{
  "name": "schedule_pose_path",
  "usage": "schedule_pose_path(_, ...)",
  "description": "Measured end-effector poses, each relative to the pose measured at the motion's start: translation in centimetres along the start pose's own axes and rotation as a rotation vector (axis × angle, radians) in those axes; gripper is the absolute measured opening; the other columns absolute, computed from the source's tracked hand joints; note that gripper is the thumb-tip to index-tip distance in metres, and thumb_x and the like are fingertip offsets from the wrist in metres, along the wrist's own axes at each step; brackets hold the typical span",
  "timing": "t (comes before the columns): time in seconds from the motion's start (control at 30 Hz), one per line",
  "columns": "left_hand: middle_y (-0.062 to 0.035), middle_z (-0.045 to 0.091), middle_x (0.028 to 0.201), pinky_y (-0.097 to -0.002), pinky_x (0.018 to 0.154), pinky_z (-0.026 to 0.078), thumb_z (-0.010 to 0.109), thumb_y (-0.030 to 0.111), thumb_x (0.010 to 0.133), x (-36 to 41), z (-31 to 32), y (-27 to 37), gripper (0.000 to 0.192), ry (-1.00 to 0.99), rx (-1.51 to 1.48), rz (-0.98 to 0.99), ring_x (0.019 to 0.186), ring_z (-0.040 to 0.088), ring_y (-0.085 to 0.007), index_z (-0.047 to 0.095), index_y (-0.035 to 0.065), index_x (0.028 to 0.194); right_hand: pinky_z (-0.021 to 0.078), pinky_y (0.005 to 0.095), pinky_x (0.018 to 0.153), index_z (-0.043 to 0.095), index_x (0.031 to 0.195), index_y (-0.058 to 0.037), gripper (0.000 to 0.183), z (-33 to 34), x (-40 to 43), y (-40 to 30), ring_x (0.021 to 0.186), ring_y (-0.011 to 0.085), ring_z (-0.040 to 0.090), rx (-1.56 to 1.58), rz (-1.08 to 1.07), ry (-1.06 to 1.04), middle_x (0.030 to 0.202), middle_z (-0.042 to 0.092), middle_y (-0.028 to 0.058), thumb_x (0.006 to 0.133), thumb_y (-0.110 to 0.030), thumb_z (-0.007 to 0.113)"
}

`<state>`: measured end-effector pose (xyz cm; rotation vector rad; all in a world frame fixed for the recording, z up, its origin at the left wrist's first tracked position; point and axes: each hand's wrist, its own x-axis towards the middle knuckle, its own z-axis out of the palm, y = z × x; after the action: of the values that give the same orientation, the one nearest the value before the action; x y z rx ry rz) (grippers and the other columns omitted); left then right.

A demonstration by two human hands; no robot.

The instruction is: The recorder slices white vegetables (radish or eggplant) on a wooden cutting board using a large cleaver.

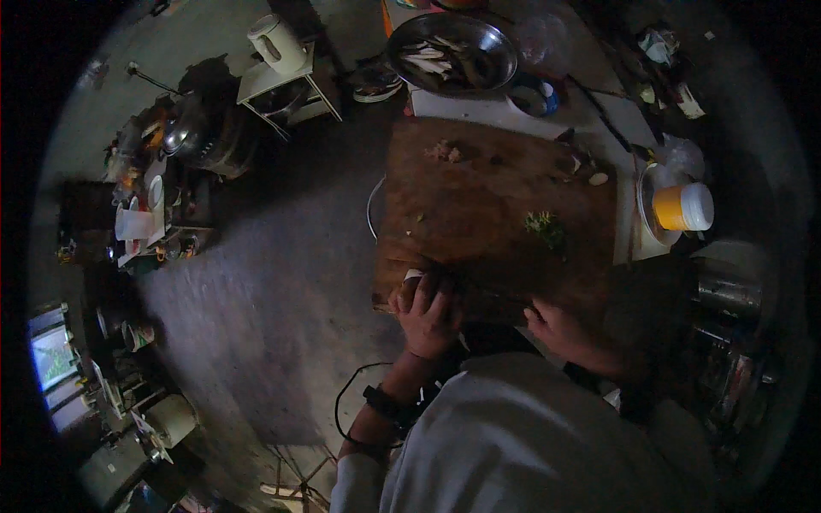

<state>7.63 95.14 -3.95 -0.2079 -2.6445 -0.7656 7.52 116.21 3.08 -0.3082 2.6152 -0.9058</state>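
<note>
At the near left of a wooden cutting board, my left hand presses down on a small piece of food with a white end. Its fingers cover most of the piece, so its kind is unclear. My right hand is closed on the handle of a knife, whose dark blade points left towards the left hand and is hard to make out in the dim light. Chopped green herbs lie right of centre on the board. A small heap of pale minced food sits near its far edge.
Beyond the board stands a metal basin with long pale pieces of food. Vegetable scraps lie at the board's far right. To the right is a yellow tub with a white lid. A white jug stands on a small table.
</note>
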Motion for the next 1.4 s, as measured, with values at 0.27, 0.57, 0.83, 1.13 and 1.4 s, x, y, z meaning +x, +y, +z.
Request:
schedule_pose_path(0.27, -0.0089, 0.051, 0.107, -0.0436, 0.081, 0.031, 0.064, 0.029, 0.059, -0.9, -0.2, -1.7, 0.04, -0.049, -0.081, 0.064, 0.095, 0.046, -0.0296, 0.057, 0.0147, 0.095, 0.0362, 0.0348, 0.051, 0.047, 0.072, -0.0004, 0.022, -4.1, -0.4, -2.4, 0.053, 0.0265, 0.044, -0.121, -0.087, -0.14, 0.06, 0.045, 0.0156, 0.084, -0.019, 0.049)
schedule_pose_path(0.57, -0.0085, 0.051, 0.106, -0.0439, 0.081, 0.03, 0.063, 0.03, 0.058, 0.2, -0.2, -1.3, 0.042, -0.042, -0.092, 0.111, 0.094, 0.046, -0.0286, 0.057, 0.0153, 0.097, 0.0374, 0.0373, 0.051, 0.049, 0.072, -0.0012, 0.02, -1.9, 1.9, -3.6, 0.052, 0.029, 0.046, -0.056, 0.033, -0.16, 0.059, 0.047, 0.016, 0.082, -0.018, 0.05)
schedule_pose_path(0.83, -0.0066, 0.052, 0.102, -0.0418, 0.078, 0.031, 0.063, 0.029, 0.057, 0.0, -0.1, -1.3, 0.041, -0.058, -0.163, 0.067, 0.092, 0.047, -0.0265, 0.058, 0.0166, 0.096, 0.0402, 0.0387, 0.054, 0.051, 0.079, -0.0011, 0.016, -2.0, 0.3, -3.4, 0.058, 0.031, 0.05, -0.182, 0.002, -0.162, 0.066, 0.052, 0.0166, 0.08, -0.017, 0.051)
schedule_pose_path(1.13, -0.0056, 0.051, 0.103, -0.0407, 0.077, 0.032, 0.063, 0.029, 0.059, -0.3, 0.2, -1.0, 0.04, -0.041, -0.116, 0.083, 0.091, 0.046, -0.0261, 0.057, 0.0164, 0.096, 0.0387, 0.0408, 0.051, 0.051, 0.074, -0.0004, 0.021, -0.6, 2.1, -3.6, 0.053, 0.0332, 0.049, -0.095, -0.079, -0.066, 0.06, 0.051, 0.019, 0.082, -0.02, 0.05)
schedule_pose_path(1.4, -0.0047, 0.052, 0.101, -0.04, 0.078, 0.031, 0.064, 0.028, 0.061, 0.6, -0.6, -0.6, 0.037, -0.018, -0.117, 0.046, 0.091, 0.047, -0.0247, 0.056, 0.0158, 0.095, 0.0421, 0.0423, 0.055, 0.051, 0.075, 0.0004, 0.016, 1.8, 4.5, -3.5, 0.062, 0.0356, 0.053, -0.154, 0.01, -0.215, 0.069, 0.053, 0.0209, 0.076, -0.016, 0.053)
